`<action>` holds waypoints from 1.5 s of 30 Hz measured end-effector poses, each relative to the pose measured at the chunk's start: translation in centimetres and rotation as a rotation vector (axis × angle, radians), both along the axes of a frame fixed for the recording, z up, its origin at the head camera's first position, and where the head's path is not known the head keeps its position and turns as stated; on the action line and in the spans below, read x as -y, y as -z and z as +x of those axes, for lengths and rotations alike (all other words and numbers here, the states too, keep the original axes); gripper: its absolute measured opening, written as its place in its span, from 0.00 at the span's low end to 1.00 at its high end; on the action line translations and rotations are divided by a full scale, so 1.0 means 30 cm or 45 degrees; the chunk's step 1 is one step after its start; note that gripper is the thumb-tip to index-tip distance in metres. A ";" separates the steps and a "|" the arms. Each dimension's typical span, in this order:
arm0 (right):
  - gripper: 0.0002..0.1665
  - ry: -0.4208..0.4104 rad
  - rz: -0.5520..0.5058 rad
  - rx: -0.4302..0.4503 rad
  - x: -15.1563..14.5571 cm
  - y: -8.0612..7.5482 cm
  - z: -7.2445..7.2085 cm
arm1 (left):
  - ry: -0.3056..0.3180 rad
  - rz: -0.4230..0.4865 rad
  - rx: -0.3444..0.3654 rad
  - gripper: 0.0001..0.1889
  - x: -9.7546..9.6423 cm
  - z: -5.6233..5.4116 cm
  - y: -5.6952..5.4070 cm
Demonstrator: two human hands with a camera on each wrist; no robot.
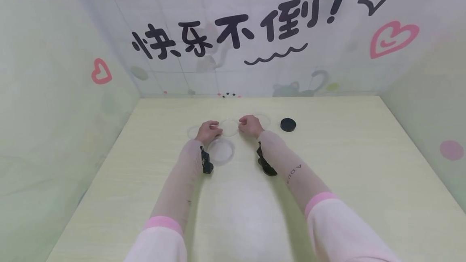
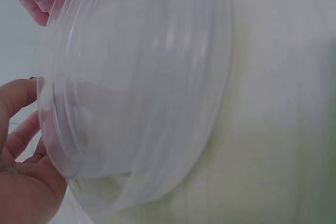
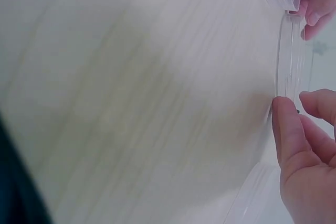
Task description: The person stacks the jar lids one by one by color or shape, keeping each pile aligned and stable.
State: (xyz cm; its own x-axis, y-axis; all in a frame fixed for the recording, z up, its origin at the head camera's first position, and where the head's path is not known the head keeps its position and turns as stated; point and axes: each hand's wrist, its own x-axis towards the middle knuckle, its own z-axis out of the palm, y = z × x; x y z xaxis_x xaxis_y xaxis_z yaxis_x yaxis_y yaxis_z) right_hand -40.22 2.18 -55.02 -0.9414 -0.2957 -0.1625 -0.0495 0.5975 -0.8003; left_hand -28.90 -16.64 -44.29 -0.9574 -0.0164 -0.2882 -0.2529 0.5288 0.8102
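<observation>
A shallow clear round plastic dish (image 1: pixel 230 127) lies flat on the table between the two hands. My left hand (image 1: pixel 209 132) holds its left edge, fingers bent; the left wrist view hides part of that contact behind a nearer clear tub (image 2: pixel 131 77). My right hand (image 1: pixel 251 126) holds the opposite edge with thumb and finger, and the dish's thin side wall (image 3: pixel 287 56) shows beside the fingertips (image 3: pixel 286 103) in the right wrist view. That nearer clear tub, also in the head view, stands just in front of the left hand.
Another clear round piece (image 1: pixel 192 132) lies left of the left hand, partly covered. A further clear round piece (image 1: pixel 263 120) is behind the right hand. To the right sits a black round lid-like disc (image 1: pixel 288 124). Printed walls enclose the pale wooden table (image 1: pixel 346 165).
</observation>
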 end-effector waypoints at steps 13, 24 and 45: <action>0.21 -0.028 0.039 -0.071 0.026 0.219 -0.138 | -0.023 -0.075 -0.010 0.24 -0.011 0.010 -0.007; 0.27 -0.037 -0.001 -0.032 0.012 0.411 -0.289 | -0.041 -0.034 -0.032 0.22 -0.009 0.007 0.000; 0.20 0.085 -0.050 -0.070 0.033 -0.294 0.219 | -0.084 -0.002 -0.198 0.17 -0.022 0.004 -0.041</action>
